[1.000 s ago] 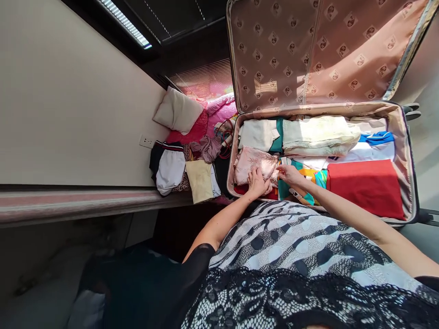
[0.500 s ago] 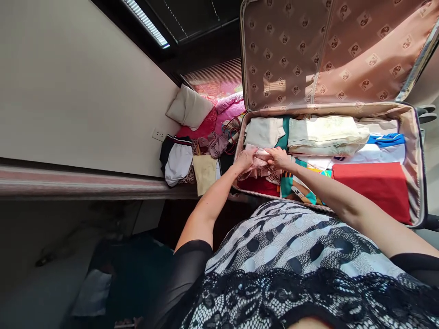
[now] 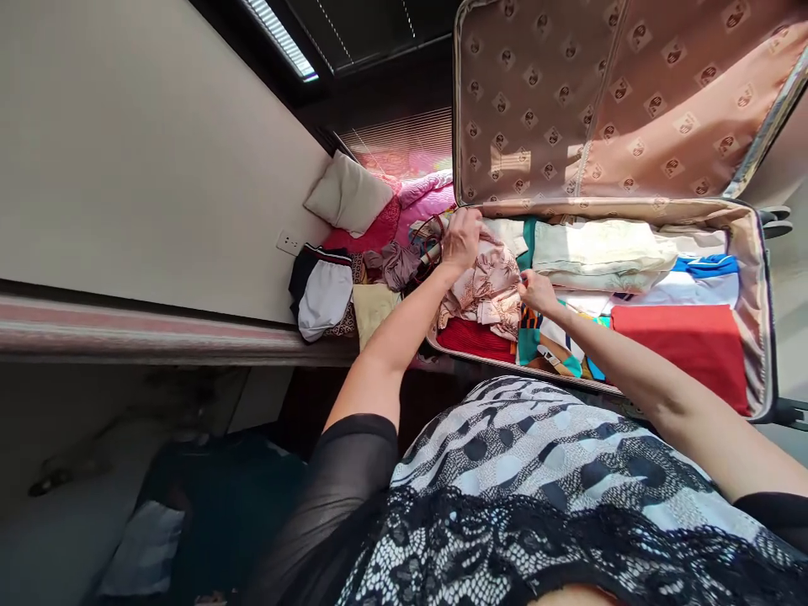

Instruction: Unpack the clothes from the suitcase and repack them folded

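A pale pink patterned garment (image 3: 489, 282) lies partly crumpled at the left end of the open suitcase (image 3: 762, 337). My left hand (image 3: 463, 238) grips its upper left part near the suitcase's left wall, fingers closed. At the garment's right edge, my right hand (image 3: 538, 291) pinches the cloth. Beneath and in front of it shows a dark red knitted piece (image 3: 473, 338). Right of that is a multicoloured teal, orange and white garment (image 3: 548, 345). Behind my hands, a white folded garment (image 3: 510, 233) is partly covered.
Folded cream clothes (image 3: 599, 252), a blue-and-white garment (image 3: 707, 282) and a red folded cloth (image 3: 682, 353) fill the suitcase's right side. Its lid (image 3: 543, 101) stands raised behind. To the left lie a white cushion (image 3: 349, 195), a white garment (image 3: 326, 290) and a cream cloth (image 3: 372, 310).
My left hand has moved up and away from me, and my right hand slightly right. The pink garment, bunched between them before, is now spread wider.
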`<state>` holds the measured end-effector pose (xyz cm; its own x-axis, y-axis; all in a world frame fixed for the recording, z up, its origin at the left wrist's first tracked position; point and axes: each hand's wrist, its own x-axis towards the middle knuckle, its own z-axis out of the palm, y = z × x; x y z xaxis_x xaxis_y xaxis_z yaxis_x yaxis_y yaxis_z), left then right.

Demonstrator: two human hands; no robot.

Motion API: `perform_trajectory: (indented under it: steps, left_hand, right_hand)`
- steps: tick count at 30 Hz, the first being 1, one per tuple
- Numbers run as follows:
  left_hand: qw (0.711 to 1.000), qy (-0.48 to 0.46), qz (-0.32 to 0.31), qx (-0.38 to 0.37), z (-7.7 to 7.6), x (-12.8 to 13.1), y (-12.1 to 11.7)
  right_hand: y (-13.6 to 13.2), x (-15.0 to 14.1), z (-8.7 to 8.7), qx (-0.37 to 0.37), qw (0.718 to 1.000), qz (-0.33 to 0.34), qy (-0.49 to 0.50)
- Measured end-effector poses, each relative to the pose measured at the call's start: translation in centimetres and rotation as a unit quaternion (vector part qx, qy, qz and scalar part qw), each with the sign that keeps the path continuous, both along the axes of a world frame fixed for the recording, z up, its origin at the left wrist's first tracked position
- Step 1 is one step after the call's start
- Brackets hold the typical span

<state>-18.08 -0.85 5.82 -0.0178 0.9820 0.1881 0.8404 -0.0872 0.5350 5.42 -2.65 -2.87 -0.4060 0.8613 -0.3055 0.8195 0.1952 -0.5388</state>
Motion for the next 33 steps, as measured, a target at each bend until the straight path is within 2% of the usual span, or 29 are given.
perform_trajectory:
  steps: [1, 2, 3, 5, 7, 9, 11, 16, 19, 22, 24, 26, 29, 33]
  left_hand:
    - [0.995, 0.066, -0.041, -0.068, -0.8, 0.1, -2.4]
    - [0.975, 0.134, -0.092, -0.152, -1.7, 0.1, -5.0]
    - [0.962, 0.154, -0.116, -0.193, -2.6, -0.1, -7.5]
    - [0.946, 0.184, -0.127, -0.235, -4.4, -0.9, -11.6]
    - [0.941, 0.204, -0.114, -0.244, -5.9, -1.8, -13.9]
    - [0.938, 0.224, -0.098, -0.243, -7.1, -2.4, -14.5]
    - [0.933, 0.245, -0.088, -0.248, -7.9, -2.6, -14.2]
    - [0.921, 0.261, -0.103, -0.269, -8.5, -2.3, -13.2]
    - [0.937, 0.229, -0.096, -0.245, -8.4, -2.2, -13.0]
    - [0.964, 0.166, -0.05, -0.202, -7.8, -2.5, -12.7]
    - [0.979, 0.108, -0.033, -0.17, -7.2, -2.9, -13.0]
    - [0.989, 0.053, -0.047, -0.132, -6.7, -3.4, -14.1]
    - [0.991, -0.013, -0.087, -0.096, -6.5, -3.3, -17.1]
    - [0.975, -0.028, -0.162, -0.153, -7.5, -1.4, -20.9]
  right_hand:
    - [-1.5, 0.6, -0.4, -0.006, 0.999, 0.034, -0.004]
    - [-3.0, 1.0, -0.7, -0.006, 0.997, 0.077, -0.011]
    - [-4.6, 1.3, -0.9, 0.002, 0.992, 0.124, -0.021]
    - [-7.2, 1.3, -1.1, 0.04, 0.977, 0.203, -0.051]
    - [-8.8, 0.7, -1.1, 0.075, 0.965, 0.239, -0.082]
    - [-9.1, 0.0, -0.9, 0.072, 0.966, 0.233, -0.093]
    - [-8.4, -0.7, -0.7, 0.048, 0.973, 0.207, -0.088]
    - [-5.0, -0.8, 0.2, 0.025, 0.979, 0.195, -0.061]
    - [-3.2, 0.3, 1.1, 0.018, 0.987, 0.158, 0.037]
    - [-2.1, 2.1, 2.2, 0.013, 0.977, 0.095, 0.189]
    - [-2.1, 3.8, 2.9, 0.022, 0.967, 0.055, 0.247]
    - [-2.7, 5.8, 3.4, 0.031, 0.96, 0.031, 0.275]
    - [-4.8, 8.9, 3.0, 0.012, 0.966, 0.073, 0.248]
    - [-8.2, 11.5, 1.0, -0.033, 0.969, 0.18, 0.168]
